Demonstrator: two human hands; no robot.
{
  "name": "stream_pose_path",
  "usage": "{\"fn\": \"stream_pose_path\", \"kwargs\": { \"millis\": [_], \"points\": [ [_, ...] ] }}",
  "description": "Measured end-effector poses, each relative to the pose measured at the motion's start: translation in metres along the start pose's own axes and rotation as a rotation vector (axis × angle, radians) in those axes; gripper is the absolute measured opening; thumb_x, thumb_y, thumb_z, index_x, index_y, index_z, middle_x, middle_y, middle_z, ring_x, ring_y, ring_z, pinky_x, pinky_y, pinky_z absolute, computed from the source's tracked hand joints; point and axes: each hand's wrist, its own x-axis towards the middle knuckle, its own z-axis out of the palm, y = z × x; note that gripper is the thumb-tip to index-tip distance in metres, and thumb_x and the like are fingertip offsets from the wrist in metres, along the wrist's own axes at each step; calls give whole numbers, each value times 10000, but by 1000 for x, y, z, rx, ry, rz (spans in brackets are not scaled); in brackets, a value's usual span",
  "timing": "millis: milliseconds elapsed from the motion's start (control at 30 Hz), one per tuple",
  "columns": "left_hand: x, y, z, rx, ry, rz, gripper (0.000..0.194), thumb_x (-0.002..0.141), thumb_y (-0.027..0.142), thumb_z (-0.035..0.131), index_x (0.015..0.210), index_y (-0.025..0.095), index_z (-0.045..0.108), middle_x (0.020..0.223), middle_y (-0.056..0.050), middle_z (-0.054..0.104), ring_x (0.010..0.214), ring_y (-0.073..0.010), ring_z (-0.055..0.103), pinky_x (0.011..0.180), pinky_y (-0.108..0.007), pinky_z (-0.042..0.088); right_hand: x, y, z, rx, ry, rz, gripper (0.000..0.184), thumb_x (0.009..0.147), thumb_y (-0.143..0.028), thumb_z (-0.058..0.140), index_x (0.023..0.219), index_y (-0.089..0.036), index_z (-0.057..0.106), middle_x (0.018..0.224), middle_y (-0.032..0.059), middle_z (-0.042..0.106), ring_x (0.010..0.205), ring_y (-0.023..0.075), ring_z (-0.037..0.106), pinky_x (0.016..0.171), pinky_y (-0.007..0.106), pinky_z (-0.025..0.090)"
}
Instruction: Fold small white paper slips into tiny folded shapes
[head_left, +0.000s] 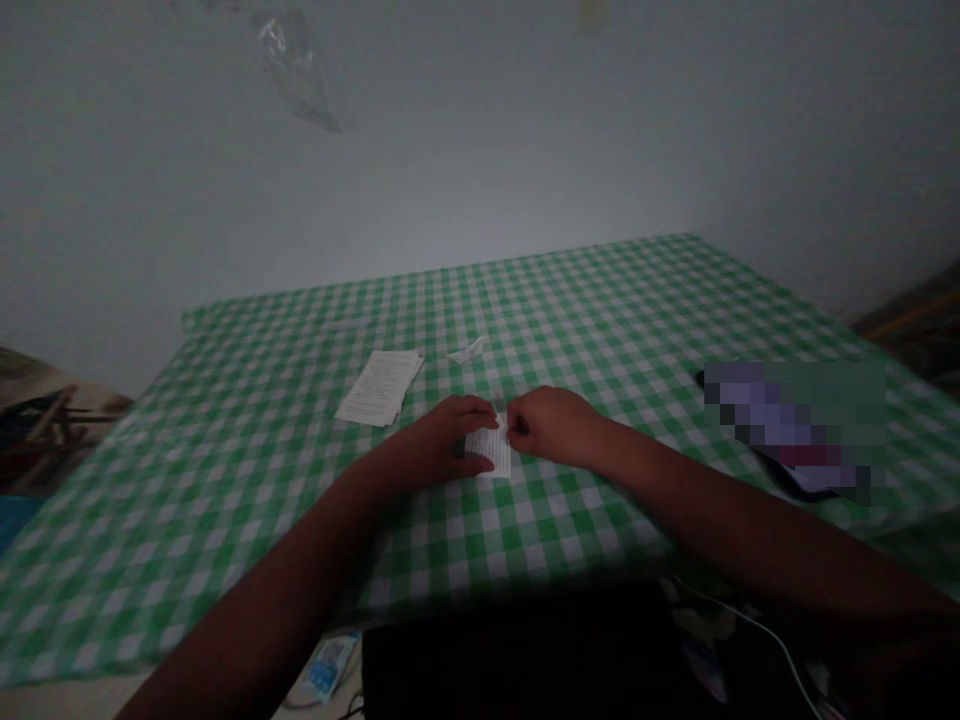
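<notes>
A small printed paper slip (491, 449) lies on the green-and-white checked tablecloth (600, 310) between my two hands. My left hand (444, 437) rests on the cloth with thumb and fingers curled around the slip's left edge. My right hand (549, 424) is curled, its fingertips pinching the slip's upper right corner. Both hands press the paper against the table near its front edge.
A stack of printed paper sheets (381, 386) lies to the left behind my hands. A tiny folded paper piece (466, 351) sits further back. A dark flat object (795, 440), partly blurred out, lies on the right. A white cable (757, 630) hangs below the table edge.
</notes>
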Motion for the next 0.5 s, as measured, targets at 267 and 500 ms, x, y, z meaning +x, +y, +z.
{"fn": "stream_pose_path", "kwargs": {
  "millis": [267, 500],
  "points": [
    [1, 1, 2, 28, 33, 12, 453, 820, 344, 722, 1236, 229, 585, 1339, -93, 535, 1258, -249, 483, 1092, -437, 401, 13, 5, -2, -66, 98, 117, 175, 862, -305, 569, 861, -188, 700, 846, 49, 714, 756, 175, 613, 575, 282, 316],
    [-2, 0, 1, 54, 50, 12, 482, 815, 380, 727, 1249, 232, 581, 1320, -89, 547, 1235, -252, 500, 1076, -430, 409, -2, -4, 1, 2, 8, -40, 151, 834, -290, 578, 823, -195, 694, 767, 23, 698, 664, 139, 571, 552, 265, 295]
  ]
}}
